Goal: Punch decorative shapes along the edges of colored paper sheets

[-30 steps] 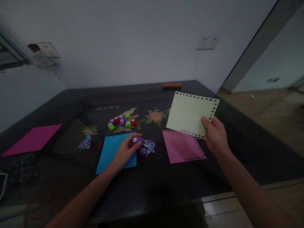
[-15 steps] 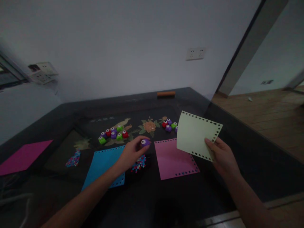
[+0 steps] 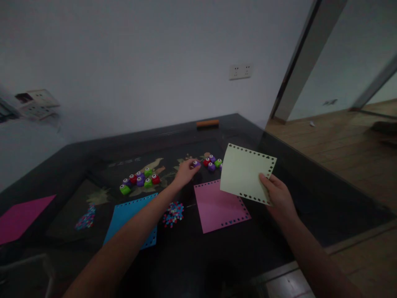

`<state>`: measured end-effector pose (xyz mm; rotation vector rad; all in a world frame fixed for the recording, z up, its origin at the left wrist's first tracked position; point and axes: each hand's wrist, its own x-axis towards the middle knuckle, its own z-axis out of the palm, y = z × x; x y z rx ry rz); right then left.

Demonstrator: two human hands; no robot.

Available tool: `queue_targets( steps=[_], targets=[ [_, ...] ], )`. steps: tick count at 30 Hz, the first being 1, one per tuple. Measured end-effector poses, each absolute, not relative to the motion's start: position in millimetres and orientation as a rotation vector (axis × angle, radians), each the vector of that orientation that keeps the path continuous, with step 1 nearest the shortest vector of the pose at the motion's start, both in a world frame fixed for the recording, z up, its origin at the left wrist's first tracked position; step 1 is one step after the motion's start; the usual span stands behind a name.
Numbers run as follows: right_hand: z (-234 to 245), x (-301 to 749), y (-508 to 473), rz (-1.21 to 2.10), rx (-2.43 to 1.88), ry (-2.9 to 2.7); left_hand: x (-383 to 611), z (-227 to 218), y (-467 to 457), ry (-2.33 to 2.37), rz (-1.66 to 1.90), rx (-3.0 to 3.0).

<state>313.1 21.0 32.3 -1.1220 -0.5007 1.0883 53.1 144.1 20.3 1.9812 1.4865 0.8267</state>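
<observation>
My left hand (image 3: pixel 185 171) reaches to the back of the table, fingers closed around a small purple craft punch (image 3: pixel 196 164) with a white eye on top. It is just left of a group of similar punches in red, purple and green (image 3: pixel 211 166). Between thumb and fingers, my right hand (image 3: pixel 279 195) grips a pale yellow-green sheet of paper (image 3: pixel 243 171) by its right edge, raised over the table. Small shaped holes run along several of its edges. Below it lies a pink sheet (image 3: pixel 214 209) with punched edges, partly covered from view.
A second cluster of punches (image 3: pixel 140 180) sits left of centre. My left forearm crosses above a blue punched sheet (image 3: pixel 124 221). Confetti piles (image 3: pixel 173 213) lie on the dark table (image 3: pixel 192 265). A magenta sheet (image 3: pixel 25 217) is far left; a brown bar (image 3: pixel 207 123) lies at the back.
My left hand has moved away from me with the purple punch, from above the confetti toward the right-hand punch group. My right hand still holds the pale sheet. The view has turned slightly right.
</observation>
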Motion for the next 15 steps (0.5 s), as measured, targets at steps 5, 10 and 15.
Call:
queue_targets(
  steps=[5,10,15],
  targets=[
    [31.0,313.4,21.5,1.122,-1.113,-0.492,63.5,11.9,171.3,1.618,0.717,2.042],
    [28.8,314.3,21.9,1.133,-1.091,-0.501,69.5,8.7,185.6,1.698,0.647,2.078],
    [31.4,313.5,21.5,1.124,-1.11,-0.492,75.6,8.8,189.1,1.723,0.611,2.125]
  ],
)
